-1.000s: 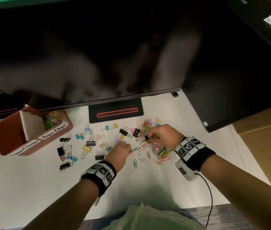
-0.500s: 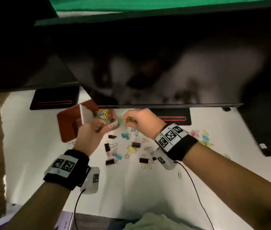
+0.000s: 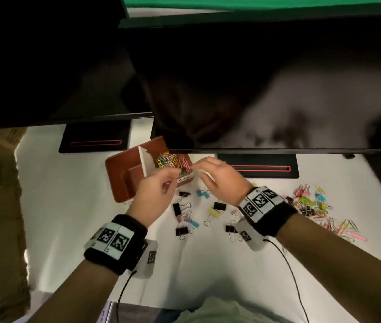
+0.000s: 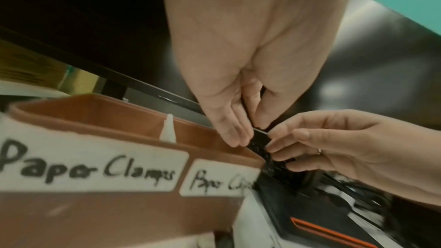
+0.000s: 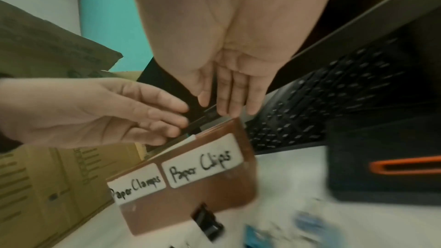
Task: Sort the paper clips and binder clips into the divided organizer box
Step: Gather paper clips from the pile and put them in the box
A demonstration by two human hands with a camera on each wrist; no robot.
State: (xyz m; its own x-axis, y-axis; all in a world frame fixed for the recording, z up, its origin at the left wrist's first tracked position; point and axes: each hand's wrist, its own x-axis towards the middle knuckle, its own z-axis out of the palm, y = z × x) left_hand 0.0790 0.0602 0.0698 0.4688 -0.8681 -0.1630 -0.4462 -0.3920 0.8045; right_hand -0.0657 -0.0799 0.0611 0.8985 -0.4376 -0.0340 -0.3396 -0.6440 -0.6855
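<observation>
Both hands, left hand (image 3: 155, 194) and right hand (image 3: 217, 180), fingers spread empty above the organizer box (image 3: 124, 180) "Paper Clips" compartment: drop step; next, regrasp loose paper clips (image 3: 338, 227) rightward.

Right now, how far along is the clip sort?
Done: a heap of coloured paper clips fills the organizer box section labelled Paper Clips. In hand: nothing visible; left hand and right hand hover over that section, fingers relaxed. Left: binder clips scattered on the desk, mixed pile at right; the Paper Clamps section looks empty.
</observation>
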